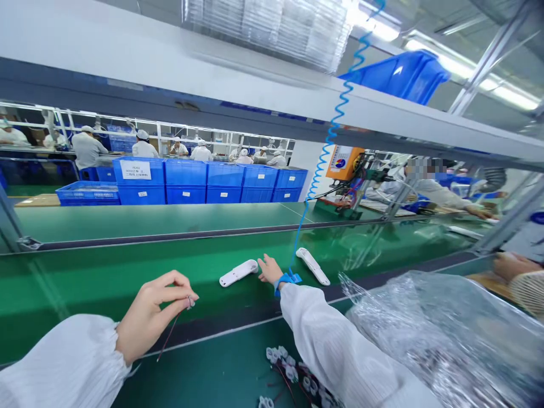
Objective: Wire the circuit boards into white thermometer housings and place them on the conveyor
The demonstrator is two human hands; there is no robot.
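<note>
My left hand (157, 309) pinches a small wired part (190, 302) between thumb and fingertips, with thin dark red wires hanging below. My right hand (268, 268), wearing a blue wrist strap (289, 279), reaches over the green belt with its fingers stretched out. Just left of those fingertips lies a white elongated plastic housing (238, 273); whether they touch it I cannot tell. Another white housing (313, 266) rests on the belt to the right of the wrist. Near my right forearm, several more wired parts (289, 365) with whitish ring-shaped ends are heaped on the green bench.
A clear plastic bag (442, 334) of parts covers the right front. A blue coiled cord (331, 136) runs from above to my wrist strap. The overhead shelf (272, 102) spans the view. Blue bins (185, 181) stand behind the belt. A co-worker's hand (514, 266) is at far right.
</note>
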